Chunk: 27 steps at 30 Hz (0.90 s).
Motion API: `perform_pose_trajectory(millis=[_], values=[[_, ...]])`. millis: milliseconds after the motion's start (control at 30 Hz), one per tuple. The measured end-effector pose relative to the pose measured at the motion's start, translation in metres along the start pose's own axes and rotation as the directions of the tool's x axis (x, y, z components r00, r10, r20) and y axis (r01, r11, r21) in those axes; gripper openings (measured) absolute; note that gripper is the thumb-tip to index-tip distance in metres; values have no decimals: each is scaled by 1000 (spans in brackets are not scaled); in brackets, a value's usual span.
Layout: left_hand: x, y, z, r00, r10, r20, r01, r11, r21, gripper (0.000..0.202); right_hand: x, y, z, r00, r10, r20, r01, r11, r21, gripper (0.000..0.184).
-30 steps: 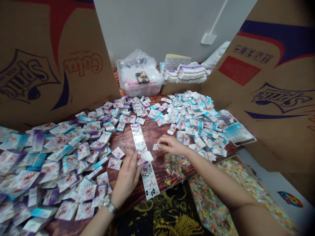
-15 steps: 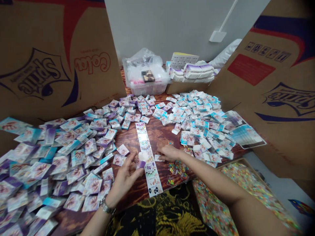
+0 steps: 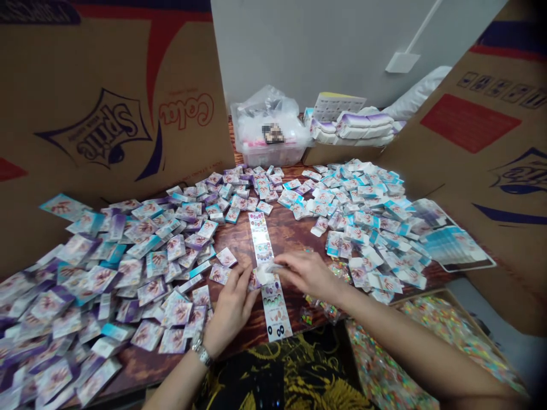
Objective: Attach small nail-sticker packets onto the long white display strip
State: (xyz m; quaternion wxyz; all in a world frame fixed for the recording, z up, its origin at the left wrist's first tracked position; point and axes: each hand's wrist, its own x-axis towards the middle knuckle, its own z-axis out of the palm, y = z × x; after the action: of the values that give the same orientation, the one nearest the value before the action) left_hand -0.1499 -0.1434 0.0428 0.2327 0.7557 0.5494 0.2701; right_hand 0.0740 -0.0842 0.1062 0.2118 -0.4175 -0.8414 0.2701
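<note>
My left hand pinches a small purple-and-white box over a long printed card strip that lies on the wooden table. My right hand meets it from the right, fingertips closed on a small clear packet at the box's open end. Tiny colourful packets lie scattered just under my right wrist.
Heaps of small purple boxes cover the left of the table, and teal ones the right. Cardboard sheets wall both sides. A clear plastic tub and stacked flat packs stand at the back. A tray of colourful packets sits lower right.
My right hand has come left from the table to the box in my left hand, bringing a small packet. The camera view has shifted, so the scene sits further right.
</note>
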Motion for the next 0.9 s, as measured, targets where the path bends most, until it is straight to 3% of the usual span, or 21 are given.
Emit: perform_pose_trajectory(millis=[233,367,467,567,667,800,900], values=[[-3,11,-8,999,34,30,-36,998,54,43,-4,-9,24,963,-221,152,261,904,-338,26],[-2,20,-12,996,48,73,-53,997,65,38,-4,-12,22,910,-362,204,407,874,-266,24],[-1,24,-12,995,66,74,-72,994,83,38,-2,-11,23,887,-401,227,449,863,-231,24],[0,24,-13,996,55,66,-62,992,110,39,-2,-9,27,907,-372,196,408,892,-196,24],[-1,23,-11,996,35,86,-45,991,123,40,-4,-12,28,946,-306,104,312,949,-49,24],[-2,22,-7,998,40,46,-46,991,124,43,-5,-21,30,995,-100,-19,102,971,215,19],[-3,21,-3,999,39,4,-39,994,107,46,-6,-21,41,985,83,-154,-28,945,327,15]])
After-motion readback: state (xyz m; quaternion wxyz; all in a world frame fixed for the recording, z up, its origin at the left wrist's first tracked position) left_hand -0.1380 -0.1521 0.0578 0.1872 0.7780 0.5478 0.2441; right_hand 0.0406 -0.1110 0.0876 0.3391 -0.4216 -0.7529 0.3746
